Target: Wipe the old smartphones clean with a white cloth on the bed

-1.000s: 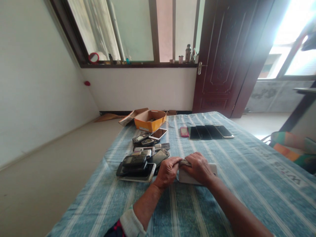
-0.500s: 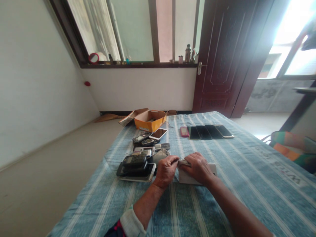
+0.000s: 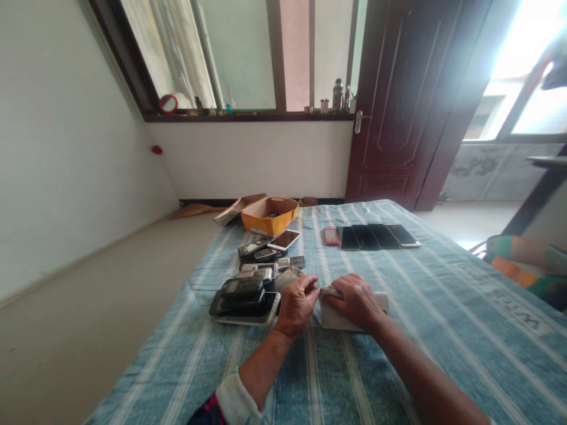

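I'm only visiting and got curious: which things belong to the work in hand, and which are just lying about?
Probably part of the work:
small pale-grey item in the right hand
white rectangular object beneath that hand
jumbled black, silver and white phones
row of dark-screened phones
open orange cardboard box, perhaps

Apparently just lying about:
round red-rimmed mirror
dark cylindrical flask

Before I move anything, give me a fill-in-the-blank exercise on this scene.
The right hand partly covers a flat object coloured ____.
The arm wearing the pale cuff is the ____ one.
The small gadget left of the dark-screened phones is coloured ____.

Missing words: white; left; pink.
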The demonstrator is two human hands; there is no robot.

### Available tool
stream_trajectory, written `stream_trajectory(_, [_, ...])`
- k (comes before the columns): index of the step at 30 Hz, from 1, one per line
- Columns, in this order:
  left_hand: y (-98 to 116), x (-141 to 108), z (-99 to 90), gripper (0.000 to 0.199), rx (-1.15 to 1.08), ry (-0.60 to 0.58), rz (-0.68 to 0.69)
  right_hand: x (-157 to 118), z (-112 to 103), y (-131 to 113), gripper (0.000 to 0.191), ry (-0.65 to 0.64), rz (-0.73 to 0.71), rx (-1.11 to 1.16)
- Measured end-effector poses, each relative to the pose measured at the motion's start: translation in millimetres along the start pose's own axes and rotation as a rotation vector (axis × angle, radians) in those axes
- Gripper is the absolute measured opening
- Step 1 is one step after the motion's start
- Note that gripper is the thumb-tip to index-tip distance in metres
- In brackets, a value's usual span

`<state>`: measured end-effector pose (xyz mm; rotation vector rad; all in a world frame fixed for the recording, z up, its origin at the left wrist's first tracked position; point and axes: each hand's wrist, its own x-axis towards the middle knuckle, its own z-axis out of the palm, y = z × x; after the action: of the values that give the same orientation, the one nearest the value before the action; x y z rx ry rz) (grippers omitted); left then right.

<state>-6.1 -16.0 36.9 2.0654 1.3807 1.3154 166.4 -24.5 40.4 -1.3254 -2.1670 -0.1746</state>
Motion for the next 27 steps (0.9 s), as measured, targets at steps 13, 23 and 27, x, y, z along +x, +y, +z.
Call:
stream_trajectory(13, [-0.6,-1.9,3.3,0.021,-0.101,-0.086,-0.096,-0.2,1.6,1.4,0.027,-0.018,0.024,0.024])
stream_trajectory(23, [-6.8,0.1,3.5,0.048,-0.269,-0.287,-0.236,-0.6,1.0,2.6,0.026,-0.016,0.061,0.035])
stream_trajectory(27, [-9.5,0.2,3.5,0.053,-0.328,-0.329,-0.291,-1.0,1.3,3.5,0.025,-0.024,0.068,0.044])
